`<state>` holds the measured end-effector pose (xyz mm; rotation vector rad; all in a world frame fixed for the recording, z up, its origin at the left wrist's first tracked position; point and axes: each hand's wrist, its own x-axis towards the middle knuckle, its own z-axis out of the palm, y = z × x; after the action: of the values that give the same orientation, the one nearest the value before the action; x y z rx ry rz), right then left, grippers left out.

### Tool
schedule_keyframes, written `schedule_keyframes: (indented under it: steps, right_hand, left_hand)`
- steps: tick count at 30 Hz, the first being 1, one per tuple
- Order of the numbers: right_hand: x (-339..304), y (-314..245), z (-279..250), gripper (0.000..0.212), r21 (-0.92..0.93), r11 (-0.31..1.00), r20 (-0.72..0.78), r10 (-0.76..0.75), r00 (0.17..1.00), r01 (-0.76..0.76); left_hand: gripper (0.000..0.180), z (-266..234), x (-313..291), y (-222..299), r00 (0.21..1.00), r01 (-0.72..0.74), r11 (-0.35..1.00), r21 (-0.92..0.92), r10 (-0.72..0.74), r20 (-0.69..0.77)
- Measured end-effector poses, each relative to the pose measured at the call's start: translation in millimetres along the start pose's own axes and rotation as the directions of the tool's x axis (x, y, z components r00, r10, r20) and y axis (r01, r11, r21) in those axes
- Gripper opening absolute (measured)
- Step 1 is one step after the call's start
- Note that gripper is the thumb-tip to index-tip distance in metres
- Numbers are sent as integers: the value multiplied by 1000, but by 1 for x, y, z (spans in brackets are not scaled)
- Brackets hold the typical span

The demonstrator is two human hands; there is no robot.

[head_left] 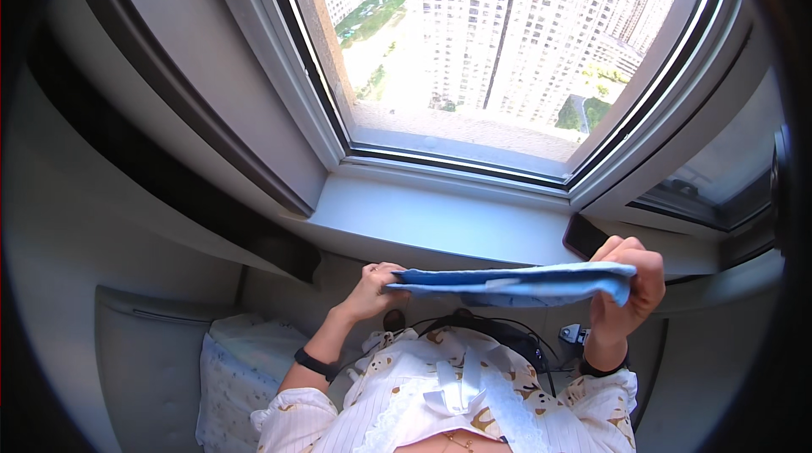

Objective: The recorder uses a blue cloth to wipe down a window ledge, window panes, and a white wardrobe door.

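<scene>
A folded piece of blue cloth (507, 280) is stretched level between my two hands, just in front of the windowsill; its exact kind does not show. My left hand (372, 291) pinches its left end, fingers closed on the edge. The right end is gripped by my right hand (634, 280), with the fingers bent around the corner. Between the hands the cloth hangs in layers, with a paler upper fold and a small whitish patch on its front. Close behind my right hand a dark phone (586, 237) lies on the sill.
The white windowsill (423, 214) runs under a large window (507, 55) facing tall buildings. A grey headboard-like panel (148, 360) and floral bedding (245, 360) are at the left. A small white-and-blue object (573, 334) with dark cables lies below my right hand.
</scene>
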<state>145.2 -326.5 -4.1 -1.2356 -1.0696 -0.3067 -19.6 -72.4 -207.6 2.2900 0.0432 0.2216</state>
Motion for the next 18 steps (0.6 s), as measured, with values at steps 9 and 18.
schedule_keyframes:
  steps: [9,18]
  right_hand:
    - [-5,24,-36,11,14,974,-322,219,921,-227]
    - [-5,35,-41,8,20,961,-394,262,881,-277]
  left_hand:
    - [15,-78,-8,41,961,15,825,-564,-167,-219]
    - [16,-122,-6,69,908,-15,988,-151,-50,-417]
